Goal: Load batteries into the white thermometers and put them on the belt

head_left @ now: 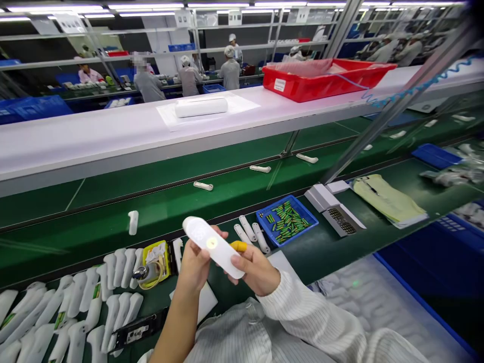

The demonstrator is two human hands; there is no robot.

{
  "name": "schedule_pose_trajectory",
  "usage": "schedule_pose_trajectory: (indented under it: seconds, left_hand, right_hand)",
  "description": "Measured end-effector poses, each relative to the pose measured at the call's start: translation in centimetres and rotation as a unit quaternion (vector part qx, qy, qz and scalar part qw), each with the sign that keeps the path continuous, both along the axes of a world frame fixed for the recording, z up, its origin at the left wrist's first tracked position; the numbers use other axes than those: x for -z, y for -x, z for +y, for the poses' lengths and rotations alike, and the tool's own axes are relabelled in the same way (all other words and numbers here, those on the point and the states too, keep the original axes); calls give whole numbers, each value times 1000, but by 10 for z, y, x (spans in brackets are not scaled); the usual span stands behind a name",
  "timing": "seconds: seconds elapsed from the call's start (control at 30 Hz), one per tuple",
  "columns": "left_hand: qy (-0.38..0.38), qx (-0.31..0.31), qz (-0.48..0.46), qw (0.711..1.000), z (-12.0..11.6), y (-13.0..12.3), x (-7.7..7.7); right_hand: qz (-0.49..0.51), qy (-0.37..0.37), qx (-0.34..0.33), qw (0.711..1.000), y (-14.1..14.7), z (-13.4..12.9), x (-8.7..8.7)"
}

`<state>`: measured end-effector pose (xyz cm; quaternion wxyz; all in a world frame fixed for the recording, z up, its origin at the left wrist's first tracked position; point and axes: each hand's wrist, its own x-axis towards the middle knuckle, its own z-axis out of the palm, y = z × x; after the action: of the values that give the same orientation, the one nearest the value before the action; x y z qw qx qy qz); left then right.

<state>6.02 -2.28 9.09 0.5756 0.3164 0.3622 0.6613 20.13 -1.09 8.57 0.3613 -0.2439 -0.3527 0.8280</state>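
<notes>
A long white handheld device [223,256] with a lit yellowish spot on its face is held between both hands, tilted down to the right. My left hand [195,262] grips its upper left part. Around the lower right end are the fingers of my right hand [259,267], one of which wears a yellow finger cover. Just behind the hands, several slim white pieces [245,229] lie beside a blue tray [314,221] of green batteries. Many white device bodies [88,287] stand in rows at the left, some with green batteries showing.
A yellow box [166,259] with a small bottle sits left of the hands. White pieces [203,186] lie along the green belt [166,201]. A red bin [295,88] rests on the raised shelf [124,131]. At right are an open carton [321,197] and a yellow cloth [389,199]. People work beyond.
</notes>
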Motion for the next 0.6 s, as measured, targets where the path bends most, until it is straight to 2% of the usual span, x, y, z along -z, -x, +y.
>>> schedule_pose_trajectory:
  seconds: [0.07, 0.13, 0.17, 0.23, 0.27, 0.3, 0.33, 0.37, 0.43, 0.5, 0.6]
  left_hand:
    - [-10, 2, -22, 1000, 7, 5, 12]
    - [27, 6, -49, 998, 17, 12, 29]
    - [60, -4, -58, 996, 24, 16, 39]
    - [139, -50, -49, 988, 41, 28, 63]
    - [186, -72, -14, 980, 51, 35, 77]
    - [234, -84, 37, 968, 62, 45, 91]
    - [283, -80, 100, 951, 73, 55, 106]
    - [333, -63, 173, 925, 85, 66, 120]
    - [393, -49, 259, 881, 108, 89, 148]
    - [420, -66, 323, 845, 130, 111, 172]
    - [422, -103, 441, 785, 158, 137, 197]
  right_hand:
    - [10, 3, -30, 999, 3, 3, 8]
    - [-11, -30, -56, 998, 4, 12, 22]
    - [-46, -54, -61, 996, 2, 19, 32]
    - [-213, -108, -40, 970, -9, 41, 56]
    - [-322, -124, -15, 939, -18, 55, 70]
    - [-438, -133, 15, 889, -29, 71, 85]
    - [-521, -127, 42, 843, -43, 88, 100]
    - [-572, -116, 63, 810, -57, 105, 114]
    - [-648, -92, 94, 750, -86, 140, 141]
    - [-708, -74, 105, 694, -108, 169, 166]
    - [-763, -64, 91, 636, -124, 197, 196]
